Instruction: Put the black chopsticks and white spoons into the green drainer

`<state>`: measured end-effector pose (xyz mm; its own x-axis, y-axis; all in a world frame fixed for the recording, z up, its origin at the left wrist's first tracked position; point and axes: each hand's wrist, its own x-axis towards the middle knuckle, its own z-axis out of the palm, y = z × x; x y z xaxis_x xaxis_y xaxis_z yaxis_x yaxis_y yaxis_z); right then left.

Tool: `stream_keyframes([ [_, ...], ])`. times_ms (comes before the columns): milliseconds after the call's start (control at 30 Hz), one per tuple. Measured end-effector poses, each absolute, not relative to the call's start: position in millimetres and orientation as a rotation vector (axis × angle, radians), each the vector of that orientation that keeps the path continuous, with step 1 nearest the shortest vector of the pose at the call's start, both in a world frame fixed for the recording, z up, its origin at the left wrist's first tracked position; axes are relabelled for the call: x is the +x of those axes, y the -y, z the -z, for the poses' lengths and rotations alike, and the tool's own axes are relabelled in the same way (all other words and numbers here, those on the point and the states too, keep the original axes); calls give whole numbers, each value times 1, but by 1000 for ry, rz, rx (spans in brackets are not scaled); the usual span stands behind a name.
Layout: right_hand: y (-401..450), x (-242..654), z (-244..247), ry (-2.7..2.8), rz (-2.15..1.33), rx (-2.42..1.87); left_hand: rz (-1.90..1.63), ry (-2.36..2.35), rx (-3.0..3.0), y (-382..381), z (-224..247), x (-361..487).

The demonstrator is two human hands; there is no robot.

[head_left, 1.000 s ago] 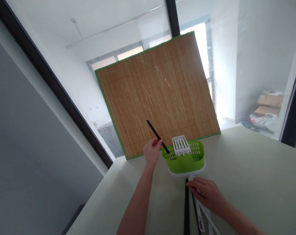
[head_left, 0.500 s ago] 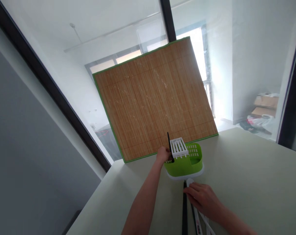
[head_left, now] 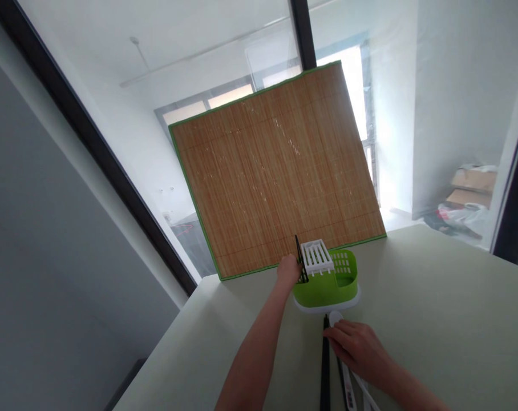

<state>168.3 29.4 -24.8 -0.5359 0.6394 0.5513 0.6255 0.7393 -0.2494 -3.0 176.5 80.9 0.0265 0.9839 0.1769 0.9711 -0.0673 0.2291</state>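
Observation:
A green holder (head_left: 323, 292) with a white base and a white slotted rack (head_left: 316, 256) stands on the table. My left hand (head_left: 288, 269) is closed at its left end around thin black sticks (head_left: 299, 249), whose lower part is inside the holder's left compartment. Below the holder, my right hand (head_left: 356, 343) is closed on a white utensil (head_left: 335, 317) with a rounded end. Beside its fingertips lies a long black item (head_left: 325, 365). More slim items, one with a printed white handle (head_left: 348, 391), lie partly under my right hand.
A bamboo mat (head_left: 276, 177) with green edging leans against the glass behind the holder. The pale table (head_left: 447, 308) extends to both sides. Beyond the glass, cardboard boxes (head_left: 474, 178) and plastic bags are piled at the right.
The view has shifted slightly. The black sticks at my left hand now show as separate, slightly spread sticks and lean a little more. My right hand has hardly moved.

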Motion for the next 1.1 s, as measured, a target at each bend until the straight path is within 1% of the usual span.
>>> stream_keyframes([
  [267, -27, 168, 25, 2328, -55, -950, -418, -2121, 2200, -174, -78, 4],
  [367, -28, 167, 26, 2334, -55, -955, -466, -2109, 2196, -170, -83, 8],
  [500, -29, 169, 27, 2320, -67, -983, -662, -2087, 2239, -146, -94, 5],
  [567, -30, 171, 26, 2306, -79, -1001, -866, -2061, 2235, -126, -93, 0],
  [633, -31, 172, 25, 2282, -92, -1024, -1109, -2003, 2189, -101, -82, -5],
  [700, -32, 173, 23, 2259, -103, -1046, -1209, -1934, 2144, -75, -63, -10],
  [767, -33, 173, 23, 2245, -113, -1066, -1059, -1900, 2139, -51, -40, -13],
  [900, -34, 172, 26, 2235, -148, -1084, -455, -1872, 2130, -16, -3, -12],
  [1000, -33, 172, 30, 2240, -175, -1090, -152, -1903, 2157, -2, 6, -3],
  [1100, -33, 173, 32, 2225, -195, -1110, -28, -1920, 2184, 4, 6, 8],
])
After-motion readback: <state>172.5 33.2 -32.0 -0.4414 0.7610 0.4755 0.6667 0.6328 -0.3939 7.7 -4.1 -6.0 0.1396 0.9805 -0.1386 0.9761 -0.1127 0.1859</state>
